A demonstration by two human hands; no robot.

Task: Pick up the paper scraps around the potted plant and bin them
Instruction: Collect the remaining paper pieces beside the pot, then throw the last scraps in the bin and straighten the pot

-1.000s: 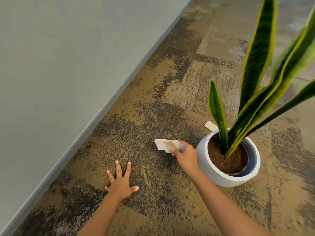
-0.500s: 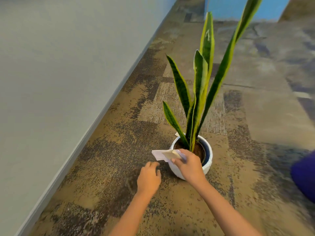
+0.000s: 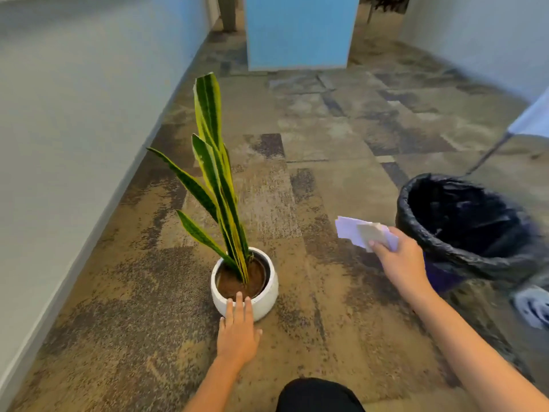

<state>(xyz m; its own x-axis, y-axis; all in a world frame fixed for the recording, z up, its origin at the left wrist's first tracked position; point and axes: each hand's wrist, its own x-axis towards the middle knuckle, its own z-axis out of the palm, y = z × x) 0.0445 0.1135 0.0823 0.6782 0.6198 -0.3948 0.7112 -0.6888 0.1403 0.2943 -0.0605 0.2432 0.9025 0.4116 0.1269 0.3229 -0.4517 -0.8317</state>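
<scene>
My right hand (image 3: 399, 263) pinches a small stack of paper scraps (image 3: 358, 231), white with a beige one on top, in the air just left of the bin (image 3: 457, 251). The bin is purple with a black liner and stands open at the right. A snake plant grows in a white round pot (image 3: 261, 301) on the carpet. My left hand (image 3: 237, 331) lies in front of the pot with straight fingers whose tips touch its near rim. I see no loose scraps on the carpet around the pot.
A grey wall (image 3: 74, 144) runs along the left. A blue block (image 3: 297, 31) stands at the far end of the carpet. At the right edge are a thin table leg (image 3: 487, 156) and a white shoe (image 3: 534, 307). My dark-clad knee (image 3: 318, 396) shows at the bottom.
My right hand has carried the scraps from beside the pot rightward to the bin's edge. My left hand left the carpet and reached the pot's rim. The view lifted and now shows the bin.
</scene>
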